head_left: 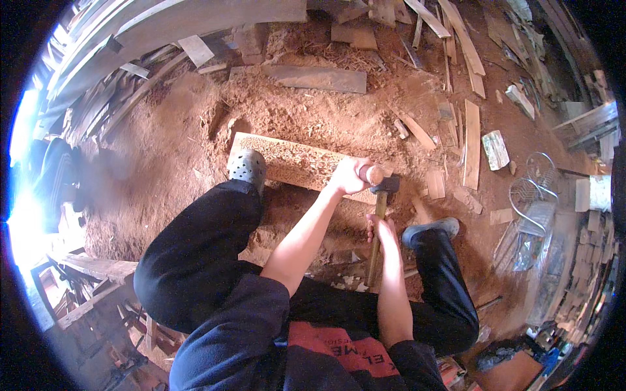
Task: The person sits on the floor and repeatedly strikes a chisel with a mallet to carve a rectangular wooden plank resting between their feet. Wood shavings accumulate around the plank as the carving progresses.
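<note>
A pale wooden board (293, 158) lies on the ground before me, its top covered in rough carved marks. My left hand (350, 176) is closed around a thick round wooden handle (372, 174) at the board's right end; the tool's lower part is hidden, so I cannot tell its kind. My right hand (382, 229) grips a hammer (376, 251) by its wooden shaft. The dark hammer head (386, 184) is right beside the round end of the handle; whether they touch, I cannot tell. My left foot, in a grey clog (247, 166), rests on the board's left end.
Reddish sawdust and dirt (176, 143) cover the ground. A dark plank (319, 78) lies beyond the board, with long planks (215, 26) stacked behind. To the right are offcuts (472, 144), a pale wood block (495, 150) and a wire-framed object (531, 192). My other clog (430, 231) stands at right.
</note>
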{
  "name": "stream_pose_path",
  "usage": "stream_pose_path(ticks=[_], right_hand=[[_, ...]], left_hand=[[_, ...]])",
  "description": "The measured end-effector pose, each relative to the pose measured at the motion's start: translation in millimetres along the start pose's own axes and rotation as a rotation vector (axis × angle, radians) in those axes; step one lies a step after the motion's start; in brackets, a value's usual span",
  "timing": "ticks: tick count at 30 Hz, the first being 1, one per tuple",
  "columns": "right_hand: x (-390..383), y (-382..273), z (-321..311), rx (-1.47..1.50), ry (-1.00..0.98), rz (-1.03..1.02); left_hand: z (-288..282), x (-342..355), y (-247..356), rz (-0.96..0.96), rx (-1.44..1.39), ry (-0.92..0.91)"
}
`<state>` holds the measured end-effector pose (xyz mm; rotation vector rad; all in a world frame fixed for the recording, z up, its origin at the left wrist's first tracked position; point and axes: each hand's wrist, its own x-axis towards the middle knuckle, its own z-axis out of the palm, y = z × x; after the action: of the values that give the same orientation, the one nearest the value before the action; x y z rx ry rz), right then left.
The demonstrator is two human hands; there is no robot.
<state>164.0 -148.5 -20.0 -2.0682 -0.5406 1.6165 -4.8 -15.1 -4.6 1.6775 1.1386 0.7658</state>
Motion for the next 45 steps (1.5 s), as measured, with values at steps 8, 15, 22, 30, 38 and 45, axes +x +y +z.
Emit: stream_pose_path(ticks=[8, 15, 22, 30, 38, 45], right_hand=[[-8.9, 16.4, -2.7, 0.312, -0.039, 0.134], [-4.6, 15.6, 3.7, 0.025, 0.109, 0.048], [-21.7, 9.6, 16.3, -0.642, 0.457, -0.228], [-5.7, 33.4, 27.2, -0.724, 0.465, -0.357], [1.7, 32.9, 27.6, -0.242, 0.225, -0.126], [-24.7, 7.3, 23.1, 0.203, 0.088, -0.03]], left_hand=[[6.2, -3.4, 10.0, 0.035, -0.039, 0.016], [8.3, -6.8, 10.1, 0.037, 0.04, -0.071], [6.2, -4.0, 14.9, 0.027, -0.078, 0.054], [5.2, 23.0, 14.7, 0.145, -0.217, -0.051], [8.1, 21.3, 3.1, 0.044, -0.207, -0.054], [13.5, 24.3, 15.7, 0.149, -0.077, -0.098]])
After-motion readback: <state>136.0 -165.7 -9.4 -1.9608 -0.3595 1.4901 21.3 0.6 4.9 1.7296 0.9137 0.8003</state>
